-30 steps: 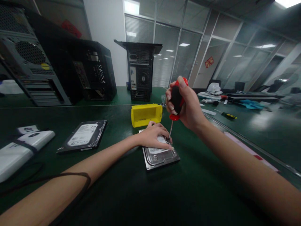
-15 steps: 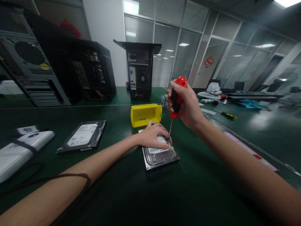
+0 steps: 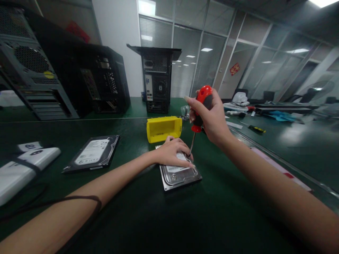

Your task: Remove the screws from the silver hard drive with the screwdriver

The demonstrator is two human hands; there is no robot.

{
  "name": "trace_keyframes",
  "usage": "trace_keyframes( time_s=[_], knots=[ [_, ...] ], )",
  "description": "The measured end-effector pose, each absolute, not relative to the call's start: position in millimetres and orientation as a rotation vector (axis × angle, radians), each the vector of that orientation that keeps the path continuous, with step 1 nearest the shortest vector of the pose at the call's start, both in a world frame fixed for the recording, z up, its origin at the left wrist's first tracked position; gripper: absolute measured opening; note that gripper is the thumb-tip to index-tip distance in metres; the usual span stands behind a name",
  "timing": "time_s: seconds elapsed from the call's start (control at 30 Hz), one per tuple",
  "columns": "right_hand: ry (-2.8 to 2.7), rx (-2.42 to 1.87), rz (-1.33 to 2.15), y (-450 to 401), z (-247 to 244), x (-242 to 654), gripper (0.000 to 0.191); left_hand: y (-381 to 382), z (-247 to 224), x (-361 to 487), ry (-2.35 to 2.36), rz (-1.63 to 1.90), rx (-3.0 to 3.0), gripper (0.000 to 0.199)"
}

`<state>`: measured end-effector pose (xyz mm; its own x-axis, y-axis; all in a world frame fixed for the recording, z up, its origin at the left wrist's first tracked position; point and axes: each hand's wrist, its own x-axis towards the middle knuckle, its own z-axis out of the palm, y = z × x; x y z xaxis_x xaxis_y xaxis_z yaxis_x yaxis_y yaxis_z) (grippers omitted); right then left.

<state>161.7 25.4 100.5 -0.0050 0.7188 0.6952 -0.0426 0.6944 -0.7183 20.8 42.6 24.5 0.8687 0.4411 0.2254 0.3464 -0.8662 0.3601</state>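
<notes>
A silver hard drive (image 3: 180, 177) lies flat on the green tabletop before me. My left hand (image 3: 173, 152) is laid across its top, fingers and thumb gripping it and hiding part of its label. My right hand (image 3: 212, 116) is closed around the red and black handle of a screwdriver (image 3: 204, 92), its thumb stretched out along the far side. The screwdriver's shaft slants down, and its tip meets the drive's right side beside my left fingertips. The exact spot under the tip is too small to make out. Just behind the drive stands a yellow plastic box (image 3: 150, 132).
Another hard drive (image 3: 92, 153) lies to the left, near a white power-bank-like case (image 3: 29, 169) with a dark strap. Computer cases (image 3: 159, 81) stand at the back. On the right are a yellow-black screwdriver (image 3: 255, 128) and a pink sheet (image 3: 280, 169). A cable crosses my left forearm.
My right hand has turned about the screwdriver handle, and the handle has rolled and tilts slightly further right. My left hand and the hard drive have stayed in place.
</notes>
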Motion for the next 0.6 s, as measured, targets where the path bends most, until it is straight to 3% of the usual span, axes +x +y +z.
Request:
trace_keyframes(
  time_s=[0.37,0.6],
  knots=[
    [-1.474,-0.483,0.835,20.7,106.3,158.4,0.027,42.4,23.6,21.2,0.587,0.448,2.739,0.030],
    [-1.441,-0.545,0.804,22.0,105.3,161.1,0.038,42.0,23.7,20.7,0.584,0.453,2.739,0.030]
  ],
)
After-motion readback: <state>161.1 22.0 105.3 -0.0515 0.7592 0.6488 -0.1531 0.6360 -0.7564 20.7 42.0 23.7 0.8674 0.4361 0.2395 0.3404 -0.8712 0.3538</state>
